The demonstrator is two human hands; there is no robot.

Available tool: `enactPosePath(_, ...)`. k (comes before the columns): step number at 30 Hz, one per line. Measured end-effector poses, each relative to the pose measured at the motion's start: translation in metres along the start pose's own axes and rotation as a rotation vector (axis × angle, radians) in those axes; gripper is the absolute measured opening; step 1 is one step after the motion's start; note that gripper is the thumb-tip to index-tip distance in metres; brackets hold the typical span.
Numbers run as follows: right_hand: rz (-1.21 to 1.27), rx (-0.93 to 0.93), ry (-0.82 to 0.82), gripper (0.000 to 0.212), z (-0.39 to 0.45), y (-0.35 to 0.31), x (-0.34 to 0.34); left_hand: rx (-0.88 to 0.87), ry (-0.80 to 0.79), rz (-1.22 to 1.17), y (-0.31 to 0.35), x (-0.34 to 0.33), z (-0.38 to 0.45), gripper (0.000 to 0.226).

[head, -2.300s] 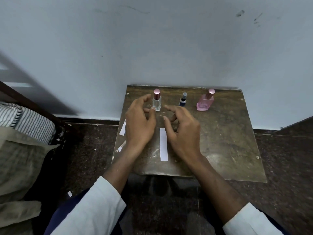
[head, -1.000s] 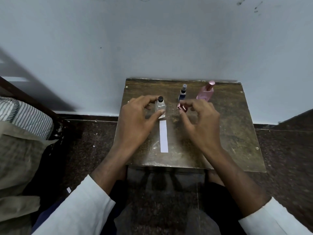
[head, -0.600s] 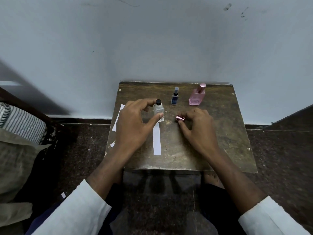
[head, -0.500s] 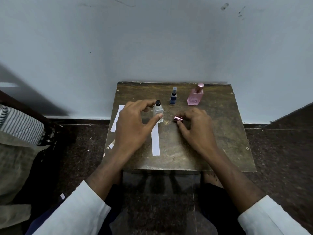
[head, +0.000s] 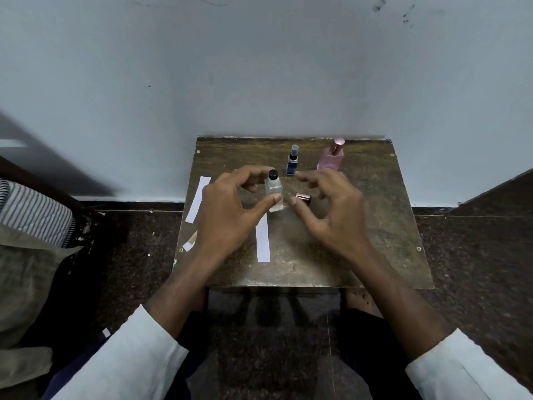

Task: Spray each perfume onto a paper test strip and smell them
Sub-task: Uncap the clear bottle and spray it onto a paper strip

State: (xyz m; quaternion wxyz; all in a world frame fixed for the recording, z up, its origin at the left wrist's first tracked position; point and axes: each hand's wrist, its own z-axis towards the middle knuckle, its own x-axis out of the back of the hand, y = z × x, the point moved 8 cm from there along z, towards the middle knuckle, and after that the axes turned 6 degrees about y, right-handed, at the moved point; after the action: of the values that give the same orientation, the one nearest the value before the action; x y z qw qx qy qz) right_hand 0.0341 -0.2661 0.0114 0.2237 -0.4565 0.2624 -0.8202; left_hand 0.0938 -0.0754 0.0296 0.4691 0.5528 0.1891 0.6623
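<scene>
1. Clear perfume bottle: square glass body, black spray top, uncapped, upright, near the table's middle.
2. Its metallic pink cap lies on its side just right of it.
3. Blue bottle and pink bottle: upright, capped, at the back.
4. 2 white paper strips lie flat: centre strip just in front of the clear bottle, left strip near the table's left edge.

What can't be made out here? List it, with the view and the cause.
- Head view: labels on the blue bottle and pink bottle, too small.
- Liquid level in the clear bottle, glass too small and blurred.
- Paper scraps at the table's left edge, partly behind the left hand.
</scene>
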Motion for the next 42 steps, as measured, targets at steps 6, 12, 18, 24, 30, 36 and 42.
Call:
enactPosePath(6,0.418,-0.041,-0.33,0.055,-0.011,-0.018,-0.026,0.155,-0.106,-0.303,-0.007,-0.011,-0.001,0.047)
enactPosePath(12,0.736,-0.269,-0.432,0.042,-0.015,-0.015,-0.03,0.183,-0.133,-0.275,-0.015,-0.011,0.0,0.027)
enactPosePath(18,0.675,-0.275,-0.42,0.02,-0.014,-0.016,-0.027,0.08,0.014,-0.2,-0.012,0.006,0.003,0.013)
enactPosePath(24,0.679,-0.357,-0.494,0.024,-0.025,-0.018,-0.033,-0.177,-0.046,-0.02,0.003,0.009,0.003,0.012)
enactPosePath(30,0.605,-0.511,-0.249,0.044,-0.05,-0.009,-0.008,-0.134,-0.152,0.558,-0.022,-0.004,-0.013,0.029)
enactPosePath(36,0.662,-0.59,-0.189,0.05,-0.086,-0.03,0.02,-0.08,-0.17,0.596,-0.017,-0.016,-0.019,0.021)
enactPosePath(42,0.718,-0.653,-0.132,0.048,-0.115,-0.05,0.029,0.018,-0.178,0.557,-0.022,-0.024,-0.016,0.01)
